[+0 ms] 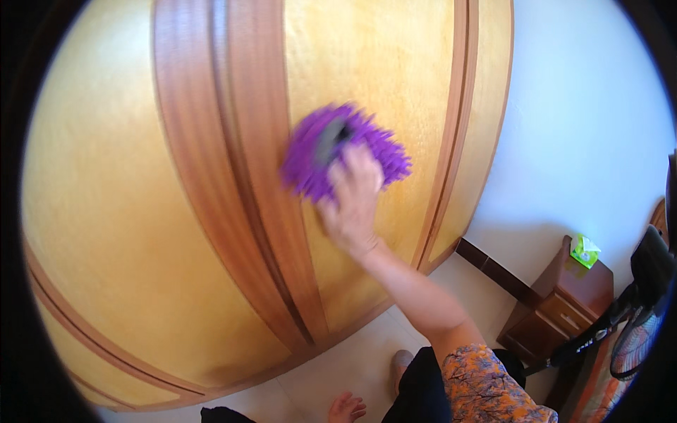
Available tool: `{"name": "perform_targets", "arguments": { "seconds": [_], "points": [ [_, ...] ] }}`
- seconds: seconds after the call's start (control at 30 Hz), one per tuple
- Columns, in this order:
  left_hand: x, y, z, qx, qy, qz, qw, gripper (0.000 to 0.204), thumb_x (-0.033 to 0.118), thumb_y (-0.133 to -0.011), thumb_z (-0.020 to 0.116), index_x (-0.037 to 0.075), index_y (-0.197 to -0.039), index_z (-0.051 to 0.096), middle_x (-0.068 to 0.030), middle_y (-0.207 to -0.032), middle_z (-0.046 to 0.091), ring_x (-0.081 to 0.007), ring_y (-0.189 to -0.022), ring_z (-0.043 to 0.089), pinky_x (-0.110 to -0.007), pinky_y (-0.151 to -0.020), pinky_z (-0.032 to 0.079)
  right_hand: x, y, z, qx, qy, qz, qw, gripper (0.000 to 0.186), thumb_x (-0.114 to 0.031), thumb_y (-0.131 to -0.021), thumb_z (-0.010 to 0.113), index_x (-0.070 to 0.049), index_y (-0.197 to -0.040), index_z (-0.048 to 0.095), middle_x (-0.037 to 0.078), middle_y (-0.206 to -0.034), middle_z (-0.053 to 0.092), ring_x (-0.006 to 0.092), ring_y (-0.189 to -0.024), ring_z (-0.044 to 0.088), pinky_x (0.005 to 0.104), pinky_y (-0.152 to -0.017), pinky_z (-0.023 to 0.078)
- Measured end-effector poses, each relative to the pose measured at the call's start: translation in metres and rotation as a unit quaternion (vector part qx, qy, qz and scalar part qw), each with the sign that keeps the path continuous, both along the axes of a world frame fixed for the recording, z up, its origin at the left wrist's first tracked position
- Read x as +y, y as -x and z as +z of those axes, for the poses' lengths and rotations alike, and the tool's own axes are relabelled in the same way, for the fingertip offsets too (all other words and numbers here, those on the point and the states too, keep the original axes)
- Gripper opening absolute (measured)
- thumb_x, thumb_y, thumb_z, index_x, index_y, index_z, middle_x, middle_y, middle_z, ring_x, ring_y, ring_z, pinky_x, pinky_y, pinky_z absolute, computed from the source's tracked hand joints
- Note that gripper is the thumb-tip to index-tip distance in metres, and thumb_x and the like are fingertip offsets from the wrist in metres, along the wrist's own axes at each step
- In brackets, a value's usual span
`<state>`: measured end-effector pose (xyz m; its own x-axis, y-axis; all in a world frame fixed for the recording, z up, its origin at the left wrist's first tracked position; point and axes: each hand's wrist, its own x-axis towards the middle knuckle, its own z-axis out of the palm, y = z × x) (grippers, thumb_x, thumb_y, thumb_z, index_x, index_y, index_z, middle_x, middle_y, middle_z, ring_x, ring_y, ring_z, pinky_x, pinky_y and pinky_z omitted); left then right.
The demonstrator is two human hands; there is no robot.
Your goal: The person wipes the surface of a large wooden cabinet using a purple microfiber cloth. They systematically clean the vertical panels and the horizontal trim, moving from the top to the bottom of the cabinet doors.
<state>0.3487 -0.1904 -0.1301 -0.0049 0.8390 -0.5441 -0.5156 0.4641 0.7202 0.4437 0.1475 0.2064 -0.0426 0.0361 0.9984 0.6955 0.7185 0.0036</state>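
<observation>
My right hand [352,194] grips a purple chenille duster [384,151] with a grey, blurred part showing on its back. The duster lies against a yellow panel of the wooden wardrobe [374,63], and its left edge overlaps the reddish-brown upright strip. Motion smears the fingers somewhat, and what exactly they clasp on the duster is partly hidden. Low at the bottom edge, my left hand [347,407] hangs over the floor with its fingers a little curled and apart, nothing in it.
Light tiles [303,381] cover the floor along the wardrobe's foot. To the right stands a brown bedside cabinet [557,310] with a green tissue pack [584,252] on top. A caged fan [635,345] and a black frame [589,342] sit at the right rim, beside a pale wall [578,127].
</observation>
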Motion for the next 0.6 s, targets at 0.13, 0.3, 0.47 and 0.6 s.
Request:
{"name": "perform_targets", "arguments": {
  "seconds": [0.13,0.3,0.47,0.6],
  "points": [
    [0.027,-0.010,0.011,0.002,-0.008,-0.008,1.000,0.045,0.023,-0.097,0.064,0.003,-0.136,0.051,-0.0123,-0.116,0.065,-0.0229,-0.100,0.065,-0.037,-0.086,0.055,-0.001,-0.040,-0.090,-0.175,-0.007,0.007,0.985,0.057,-0.017,-0.069,0.076,-0.019,-0.125,0.065,0.012,-0.141,0.051,0.0371,-0.135,0.043,0.0552,-0.103,0.035],
    [0.051,-0.007,0.004,0.028,-0.112,0.006,0.993,0.043,0.026,-0.099,0.062,0.003,-0.135,0.052,-0.0130,-0.119,0.064,-0.0240,-0.106,0.063,-0.038,-0.092,0.052,0.027,-0.112,-0.111,-0.093,0.082,-0.049,0.991,0.050,-0.016,-0.075,0.074,-0.009,-0.123,0.063,0.017,-0.141,0.050,0.0397,-0.134,0.043,0.0555,-0.104,0.034],
    [0.057,-0.026,0.050,0.147,-0.141,0.048,0.978,0.052,0.028,-0.101,0.060,0.007,-0.145,0.044,-0.0129,-0.130,0.058,-0.0270,-0.120,0.056,-0.042,-0.104,0.046,0.064,-0.101,0.007,0.218,0.102,-0.060,0.969,0.054,-0.017,-0.079,0.072,-0.002,-0.129,0.058,0.021,-0.142,0.047,0.0429,-0.135,0.040,0.0566,-0.108,0.033],
    [0.067,-0.016,0.112,0.482,-0.362,-0.034,0.797,0.069,0.031,-0.099,0.065,0.010,-0.154,0.030,-0.0142,-0.143,0.050,-0.0271,-0.130,0.049,-0.043,-0.112,0.039,0.009,-0.064,0.005,-0.044,0.014,-0.016,0.999,0.060,-0.016,-0.076,0.074,-0.011,-0.134,0.059,0.016,-0.143,0.049,0.0369,-0.135,0.043,0.0522,-0.108,0.035]
  ]
}}
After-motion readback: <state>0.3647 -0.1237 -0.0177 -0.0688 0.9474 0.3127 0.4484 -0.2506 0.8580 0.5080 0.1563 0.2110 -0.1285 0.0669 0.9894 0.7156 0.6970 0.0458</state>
